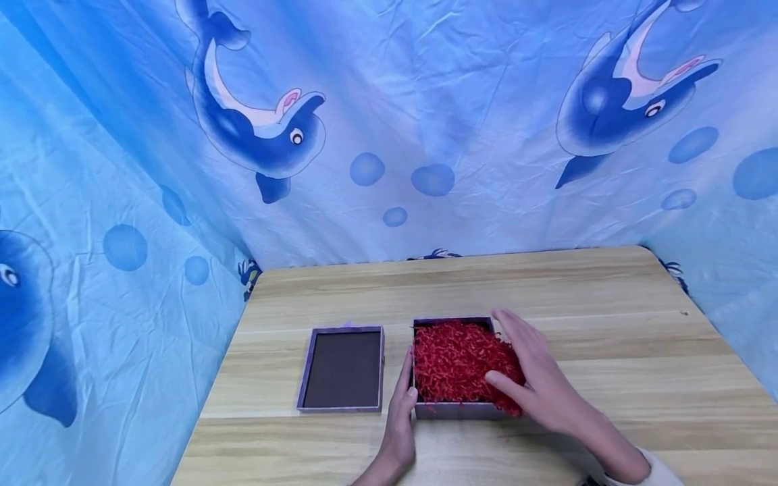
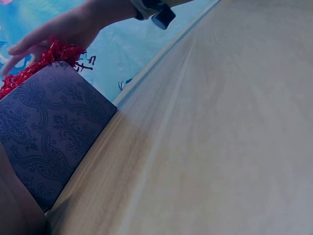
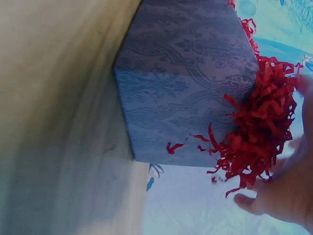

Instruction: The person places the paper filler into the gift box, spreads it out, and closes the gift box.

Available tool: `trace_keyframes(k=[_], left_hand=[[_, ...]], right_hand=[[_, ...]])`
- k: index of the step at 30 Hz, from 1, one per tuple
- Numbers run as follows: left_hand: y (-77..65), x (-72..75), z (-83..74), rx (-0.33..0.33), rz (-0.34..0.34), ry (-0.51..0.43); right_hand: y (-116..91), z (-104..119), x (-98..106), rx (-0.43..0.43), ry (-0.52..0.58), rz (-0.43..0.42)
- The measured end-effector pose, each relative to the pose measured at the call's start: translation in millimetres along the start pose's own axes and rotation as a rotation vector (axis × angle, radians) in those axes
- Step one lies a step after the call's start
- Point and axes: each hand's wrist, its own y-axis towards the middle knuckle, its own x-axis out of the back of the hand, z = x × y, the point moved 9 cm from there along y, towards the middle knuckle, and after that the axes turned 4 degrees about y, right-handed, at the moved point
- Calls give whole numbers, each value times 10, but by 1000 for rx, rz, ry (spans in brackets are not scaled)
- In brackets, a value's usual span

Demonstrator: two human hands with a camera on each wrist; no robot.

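Note:
A dark patterned box (image 1: 452, 410) stands on the table, heaped with red shredded paper (image 1: 456, 361) that spills over its right rim. My left hand (image 1: 399, 420) rests along the box's left side, fingers straight, thumb by the front corner. At the right rim, my right hand (image 1: 537, 378) touches the overhanging paper with its fingers and thumb spread. The right wrist view shows a thick clump of shreds (image 3: 264, 122) hanging outside the box wall (image 3: 176, 103), with the right hand (image 3: 293, 191) cupped beside it. In the left wrist view, the embossed wall (image 2: 54, 127) of the box faces me.
Left of the box, a shallow dark tray-like lid (image 1: 343, 371) lies with its inside facing up. The wooden table (image 1: 565, 290) reaches back to a blue curtain (image 1: 425, 101) printed with dolphins, which also hangs along both sides.

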Motion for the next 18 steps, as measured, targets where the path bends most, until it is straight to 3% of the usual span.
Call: trace_keyframes(k=[5,9,13,18], left_hand=[[-3,18,124,22,-9,-21],[-2,3,19,33,-10,9],[4,-15,-99,59,-14,48],[20,-18,-106,81,-15,50]], right_hand=[[-116,-114,126,-108,33,-46],[-192,-184,177,-195,34,-5],[-230,-199,205,-207,46,7],[-185,-155,267,-155,81,-82]])
